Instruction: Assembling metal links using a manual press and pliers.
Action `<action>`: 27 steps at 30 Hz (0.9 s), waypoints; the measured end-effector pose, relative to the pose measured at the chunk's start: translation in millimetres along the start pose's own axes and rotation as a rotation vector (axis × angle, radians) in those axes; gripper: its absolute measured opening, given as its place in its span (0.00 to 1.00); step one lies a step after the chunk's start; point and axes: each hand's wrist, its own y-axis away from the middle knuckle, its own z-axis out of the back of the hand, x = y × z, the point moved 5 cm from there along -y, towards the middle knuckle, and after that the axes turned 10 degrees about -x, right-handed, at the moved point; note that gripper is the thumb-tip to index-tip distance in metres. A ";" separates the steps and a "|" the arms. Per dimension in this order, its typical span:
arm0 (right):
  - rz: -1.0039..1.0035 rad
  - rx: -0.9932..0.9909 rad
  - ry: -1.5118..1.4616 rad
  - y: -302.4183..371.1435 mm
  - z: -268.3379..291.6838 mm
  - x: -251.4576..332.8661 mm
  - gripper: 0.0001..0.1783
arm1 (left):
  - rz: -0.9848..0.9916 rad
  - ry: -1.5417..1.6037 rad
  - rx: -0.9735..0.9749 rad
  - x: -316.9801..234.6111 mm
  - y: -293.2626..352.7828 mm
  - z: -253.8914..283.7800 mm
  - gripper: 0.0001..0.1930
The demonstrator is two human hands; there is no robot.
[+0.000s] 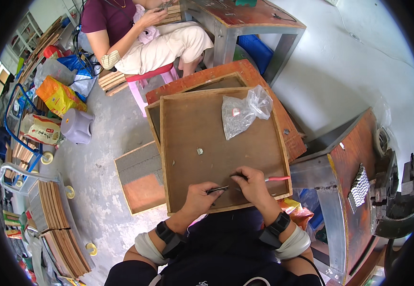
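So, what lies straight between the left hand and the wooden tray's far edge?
The head view shows a small, pale piece between the left hand and the far edge, on the wooden tray.

Piece (219,189) in left hand (199,198): metallic sheen | tray (164,157) under both hands: matt wood | bag (240,114) beyond right hand (253,185): glossy, crinkled plastic | handle (279,178) beside right hand: smooth plastic

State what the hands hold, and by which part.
Left hand pinches a thin metallic-looking piece, exact spot unclear. Right hand: cannot tell.
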 end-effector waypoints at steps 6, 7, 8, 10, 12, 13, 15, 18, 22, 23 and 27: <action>0.139 0.086 -0.225 11.4 -0.6 24.2 0.05 | -0.083 0.041 0.061 -10.1 6.3 -6.7 0.05; 0.139 0.085 -0.225 13.5 -1.5 21.7 0.05 | -0.111 0.036 0.059 -11.2 7.1 -6.8 0.06; -0.001 0.123 -0.275 16.6 -5.1 12.9 0.05 | -0.112 0.035 0.061 -10.0 7.3 -7.4 0.06; -0.143 0.160 -0.325 21.4 -8.5 4.5 0.05 | -0.137 0.015 0.066 -7.2 7.6 -8.9 0.06; -0.213 0.150 -0.363 24.2 -8.8 0.2 0.05 | -0.092 0.023 0.074 -7.8 8.9 -9.8 0.05; -0.213 0.147 -0.363 24.9 -8.7 -0.7 0.05 | -0.049 0.032 0.084 -7.5 9.0 -10.7 0.05; -0.351 0.144 -0.455 27.3 -10.1 -7.6 0.05 | -0.053 0.026 0.089 -8.5 8.7 -11.8 0.05; -0.327 0.152 -0.433 26.4 -8.8 -3.4 0.05 | -0.055 0.022 0.087 -9.0 8.5 -11.8 0.05; -0.261 0.134 -0.387 26.1 -7.5 -3.3 0.06 | -0.038 0.017 0.096 -9.1 9.2 -12.6 0.05; -0.090 0.114 -0.298 23.7 -3.0 6.5 0.06 | -0.038 0.016 0.095 -9.2 9.4 -12.4 0.05; 0.152 0.131 -0.102 21.4 1.7 20.9 0.07 | -0.017 0.011 0.115 -9.1 10.7 -13.9 0.06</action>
